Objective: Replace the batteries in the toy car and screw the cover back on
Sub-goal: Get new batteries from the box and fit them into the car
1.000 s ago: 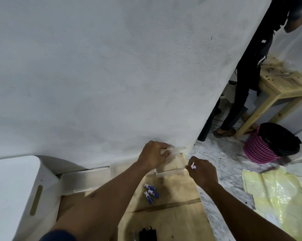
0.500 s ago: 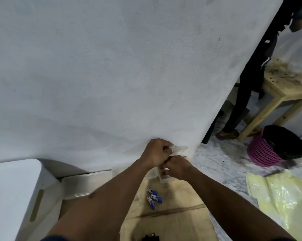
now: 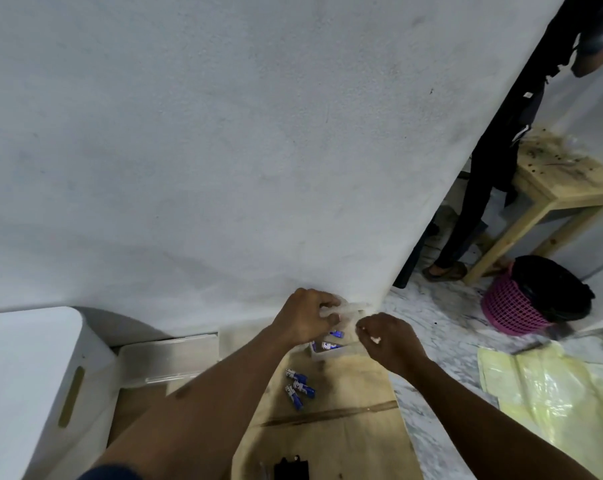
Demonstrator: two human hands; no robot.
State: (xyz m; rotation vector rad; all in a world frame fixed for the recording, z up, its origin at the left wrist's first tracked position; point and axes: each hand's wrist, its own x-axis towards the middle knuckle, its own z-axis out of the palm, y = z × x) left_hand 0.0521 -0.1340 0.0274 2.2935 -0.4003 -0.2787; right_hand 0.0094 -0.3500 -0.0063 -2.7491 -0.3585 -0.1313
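My left hand [image 3: 305, 318] grips the raised clear lid [image 3: 345, 308] of a small clear plastic box [image 3: 322, 355] at the table's far edge. Blue batteries [image 3: 331, 341] lie inside the box. Just right of the box hovers my right hand [image 3: 388, 341], fingers curled into a loose fist; a pale spot shows at its fingertips and I cannot tell whether it is an object. Three blue batteries [image 3: 298, 388] lie loose on the wooden table [image 3: 348, 427]. A black object [image 3: 290, 468], possibly the toy car, is cut off at the bottom edge.
A white wall rises right behind the box. A white bin [image 3: 26, 375] and a clear tray [image 3: 168, 358] stand at the left. On the floor to the right are a pink basket [image 3: 515, 303], yellow plastic sheeting [image 3: 549, 386], a wooden bench [image 3: 567, 185] and a standing person [image 3: 483, 188].
My right hand reached into the open box half a second ago and has now pulled back out to the right. The left hand has kept hold of the lid.
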